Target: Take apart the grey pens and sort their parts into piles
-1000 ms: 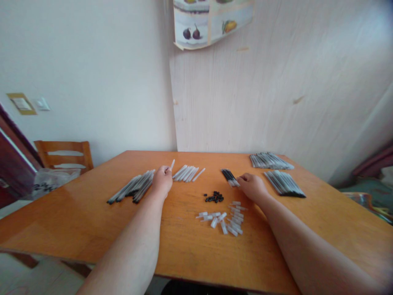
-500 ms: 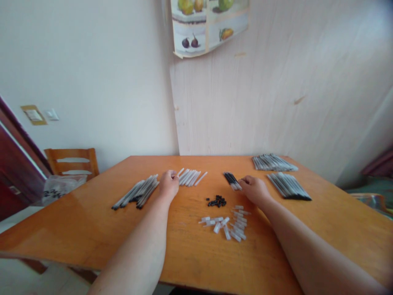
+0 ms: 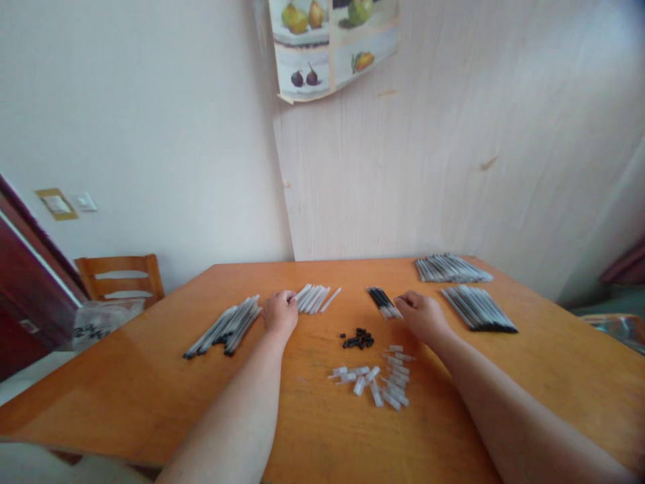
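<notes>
My left hand [image 3: 281, 313] rests on the wooden table [image 3: 125, 396], its fingers pinched on the near end of a clear pen barrel at the left of a short row of clear barrels [image 3: 315, 298]. A pile of grey and black pens [image 3: 224, 327] lies just left of that hand. At the near end of a small bunch of black refills [image 3: 383, 302], my right hand [image 3: 423, 314] is curled with its fingertips closed on one refill. A heap of tiny black plugs [image 3: 357, 338] and several clear caps [image 3: 385, 380] lie between my forearms.
Two flat bundles of pens [image 3: 451, 268] [image 3: 478, 309] lie at the table's far right. A wooden chair [image 3: 121, 275] and a plastic bag [image 3: 103, 321] stand beyond the left edge. A fruit poster [image 3: 332, 47] hangs on the wall behind.
My left hand has lowered the clear barrel from tilted up in the air down beside the row. The right hand stays at the refills. The camera has tipped slightly.
</notes>
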{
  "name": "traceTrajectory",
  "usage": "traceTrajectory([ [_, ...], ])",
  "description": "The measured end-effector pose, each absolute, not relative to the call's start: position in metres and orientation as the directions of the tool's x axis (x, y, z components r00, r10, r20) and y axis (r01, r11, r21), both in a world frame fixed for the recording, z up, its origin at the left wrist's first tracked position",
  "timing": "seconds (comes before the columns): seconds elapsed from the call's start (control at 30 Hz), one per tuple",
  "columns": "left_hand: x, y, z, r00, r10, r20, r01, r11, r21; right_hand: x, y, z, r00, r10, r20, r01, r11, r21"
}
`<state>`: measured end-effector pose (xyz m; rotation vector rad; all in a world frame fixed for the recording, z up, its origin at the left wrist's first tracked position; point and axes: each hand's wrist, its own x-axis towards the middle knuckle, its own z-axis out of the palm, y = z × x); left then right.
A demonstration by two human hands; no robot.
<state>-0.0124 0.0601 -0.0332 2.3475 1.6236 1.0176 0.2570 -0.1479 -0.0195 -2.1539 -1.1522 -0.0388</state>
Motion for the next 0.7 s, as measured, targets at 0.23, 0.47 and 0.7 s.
traceTrajectory([
  [0.23, -0.012, 0.067, -0.039, 0.242, 0.841, 0.484, 0.804, -0.453, 0.386, 0.259, -0.147, -0.021, 0.611, 0.716, 0.338, 0.744, -0.373, -0.555],
  [0.47, -0.009, 0.069, -0.036, 0.211, 0.865, 0.455, 0.837, -0.4, 0.373, 0.262, -0.147, -0.023, 0.623, 0.706, 0.338, 0.728, -0.364, -0.581],
  [0.7, -0.003, 0.073, -0.032, 0.208, 0.873, 0.44, 0.854, -0.382, 0.353, 0.264, -0.146, -0.027, 0.616, 0.706, 0.349, 0.737, -0.36, -0.572],
])
